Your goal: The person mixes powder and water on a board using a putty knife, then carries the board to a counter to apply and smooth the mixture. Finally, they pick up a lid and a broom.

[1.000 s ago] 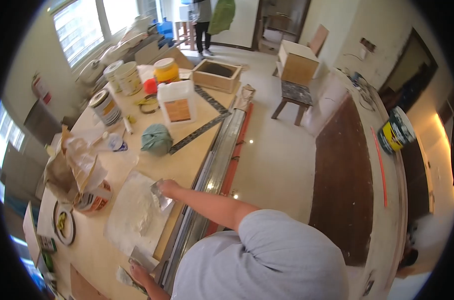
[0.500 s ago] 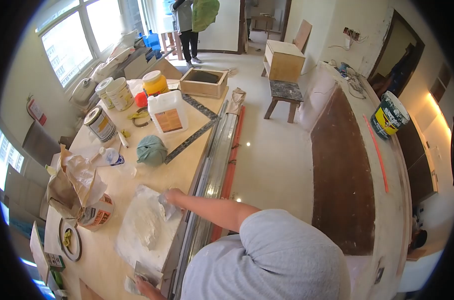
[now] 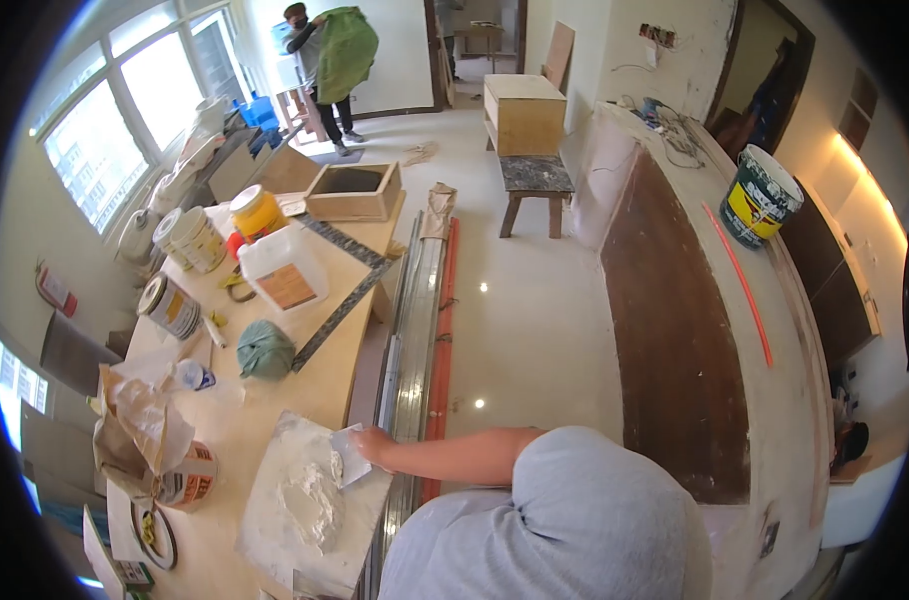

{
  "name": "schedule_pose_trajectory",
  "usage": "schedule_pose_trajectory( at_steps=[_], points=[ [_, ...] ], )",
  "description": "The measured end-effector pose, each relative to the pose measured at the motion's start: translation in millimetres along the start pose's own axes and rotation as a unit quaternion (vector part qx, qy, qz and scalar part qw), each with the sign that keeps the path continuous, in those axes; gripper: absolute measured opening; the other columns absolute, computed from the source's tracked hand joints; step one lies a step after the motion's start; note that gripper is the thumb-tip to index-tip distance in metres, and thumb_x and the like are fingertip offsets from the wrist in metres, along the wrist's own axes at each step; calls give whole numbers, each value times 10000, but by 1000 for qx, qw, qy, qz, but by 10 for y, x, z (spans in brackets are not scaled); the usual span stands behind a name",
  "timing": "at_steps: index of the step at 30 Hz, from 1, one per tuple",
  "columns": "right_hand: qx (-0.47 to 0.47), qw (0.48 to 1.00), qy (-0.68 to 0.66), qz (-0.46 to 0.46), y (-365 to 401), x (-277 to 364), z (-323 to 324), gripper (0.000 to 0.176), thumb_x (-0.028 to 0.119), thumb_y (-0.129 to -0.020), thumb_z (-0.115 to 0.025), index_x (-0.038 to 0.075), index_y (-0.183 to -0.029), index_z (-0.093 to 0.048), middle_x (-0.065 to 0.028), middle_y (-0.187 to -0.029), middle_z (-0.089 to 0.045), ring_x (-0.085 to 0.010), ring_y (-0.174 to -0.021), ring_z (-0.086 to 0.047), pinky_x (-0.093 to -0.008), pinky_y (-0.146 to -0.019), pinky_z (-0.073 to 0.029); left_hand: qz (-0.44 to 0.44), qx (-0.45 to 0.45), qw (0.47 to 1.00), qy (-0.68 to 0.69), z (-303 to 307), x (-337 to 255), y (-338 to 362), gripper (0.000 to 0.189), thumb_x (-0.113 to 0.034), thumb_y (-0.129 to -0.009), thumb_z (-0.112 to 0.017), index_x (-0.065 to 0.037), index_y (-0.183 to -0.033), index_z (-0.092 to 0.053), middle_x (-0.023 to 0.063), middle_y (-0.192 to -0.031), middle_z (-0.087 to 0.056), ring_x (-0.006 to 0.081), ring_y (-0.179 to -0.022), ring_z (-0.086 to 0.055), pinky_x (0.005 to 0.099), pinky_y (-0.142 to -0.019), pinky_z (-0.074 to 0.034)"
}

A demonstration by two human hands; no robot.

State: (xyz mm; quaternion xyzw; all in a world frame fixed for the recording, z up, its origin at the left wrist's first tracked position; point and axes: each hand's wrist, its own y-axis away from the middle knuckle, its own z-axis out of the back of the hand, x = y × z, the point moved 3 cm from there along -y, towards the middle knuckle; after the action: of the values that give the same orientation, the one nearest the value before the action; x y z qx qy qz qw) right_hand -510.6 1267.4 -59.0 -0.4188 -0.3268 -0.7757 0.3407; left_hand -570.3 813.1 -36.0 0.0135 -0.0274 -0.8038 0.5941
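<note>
My right hand (image 3: 375,447) is closed on a flat, pale scraper (image 3: 351,458) at the right edge of a dusty board (image 3: 275,460). The blade is beside a spread heap of whitish paste (image 3: 310,505) on the board. At the bottom edge of the view part of a metal blade (image 3: 320,585) shows near the board's lower corner; my left hand is out of view. A torn paper bag (image 3: 140,415) and a white-and-orange bucket (image 3: 193,475) are left of the board.
The wooden table (image 3: 230,400) holds a white jug (image 3: 283,268), a green ball (image 3: 265,350), cans and a wooden box (image 3: 353,192). Metal profiles (image 3: 415,330) and red pipes (image 3: 443,350) run alongside. A person (image 3: 325,75) holding green material stands beyond. A bucket (image 3: 762,198) stands on the right ledge.
The view has shifted, and the board and table sit lower in it. My left hand has left the frame at the bottom. The far person now holds the green material higher and spread out.
</note>
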Motion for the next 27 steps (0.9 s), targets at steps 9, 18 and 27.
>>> schedule_pose_trajectory(
  at_steps=[9, 18, 27],
  points=[
    [-238, 868, -407, -157, 948, -1096, 2655, 435, 405, -958, -544, -16, -904, -642, -134, -759, -609, -233, -675, -570, -441, -625, -482, 96, 33, 724, 682, 570, -2740, -322, 387, -290, -981, -483, 7, -1196, -607, 128, -1116, -625, 230, -979, -605, 355, -796, -506],
    [-476, 664, -534, -217, 2388, -2264, 5110, 403, 389, -955, -526, 43, -1147, -608, -100, -974, -659, -250, -767, -672, -494, -524, -496, -145, 204, 701, 668, 790, -6853, -276, 192, -220, -975, -532, -119, -816, -570, -21, -677, -473, 92, -480, -423, 273, -387, -335],
    [-691, 477, -523, -148, 2914, -3350, 6440, 416, 385, -942, -594, 27, -1155, -607, -85, -996, -661, -264, -762, -677, -515, -507, -473, -299, 384, 663, 569, 377, -10514, -55, 276, -248, -979, -570, -77, -763, -564, -35, -614, -455, 77, -524, -410, 273, -477, -328]
  ],
)
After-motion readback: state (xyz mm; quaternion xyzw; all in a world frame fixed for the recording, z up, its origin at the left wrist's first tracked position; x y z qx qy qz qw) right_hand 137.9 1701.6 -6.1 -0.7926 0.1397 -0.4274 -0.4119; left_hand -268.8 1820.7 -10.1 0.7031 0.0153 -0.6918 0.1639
